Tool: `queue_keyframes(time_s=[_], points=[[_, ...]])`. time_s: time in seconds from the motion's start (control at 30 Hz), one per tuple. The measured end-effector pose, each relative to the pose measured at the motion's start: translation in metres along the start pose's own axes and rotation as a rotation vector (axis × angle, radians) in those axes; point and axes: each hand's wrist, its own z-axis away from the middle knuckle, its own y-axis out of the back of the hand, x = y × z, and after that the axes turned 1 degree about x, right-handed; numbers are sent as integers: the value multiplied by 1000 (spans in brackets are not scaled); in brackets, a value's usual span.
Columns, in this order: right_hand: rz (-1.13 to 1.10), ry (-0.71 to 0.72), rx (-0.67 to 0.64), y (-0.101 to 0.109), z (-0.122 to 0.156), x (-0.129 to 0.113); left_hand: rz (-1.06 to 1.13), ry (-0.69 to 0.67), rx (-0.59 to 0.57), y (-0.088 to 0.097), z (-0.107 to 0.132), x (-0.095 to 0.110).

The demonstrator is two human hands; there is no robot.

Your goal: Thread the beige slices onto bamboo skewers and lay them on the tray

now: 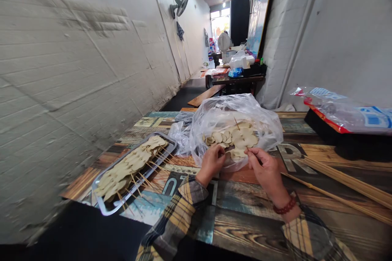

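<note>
A clear plastic bag [211, 120] full of pale round food slices [241, 138] lies open on the table in front of me. My left hand [211, 163] reaches into the bag's near edge with its fingers curled on a slice. My right hand [265, 167] pinches a thin bamboo skewer [240, 130] that points up and away over the slices. To the left, a metal tray [105, 206] holds several finished skewers of the same slices [131, 165].
A bundle of bare bamboo skewers [346, 181] lies on the patterned wooden table [245, 220] at the right. A black box with a plastic package [343, 112] on it stands at the far right. A white brick wall runs along the left.
</note>
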Motion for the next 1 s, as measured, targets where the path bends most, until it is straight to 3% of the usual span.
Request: queue_keyframes(time_s=[0.17, 0.3, 0.57, 0.8, 1.0], points=[[2, -5, -7, 1, 1, -2, 643, 215, 88, 9, -5, -3], [2, -25, -52, 1, 3, -1, 883, 362, 108, 18, -5, -1], [79, -20, -246, -2, 11, 4, 1063, 387, 124, 27, -6, -3], [152, -56, -395, -2, 17, 8, 1047, 369, 210, 35, -7, -6], [168, -60, -481, 1, 18, 7, 1019, 361, 189, 40, -5, -2]])
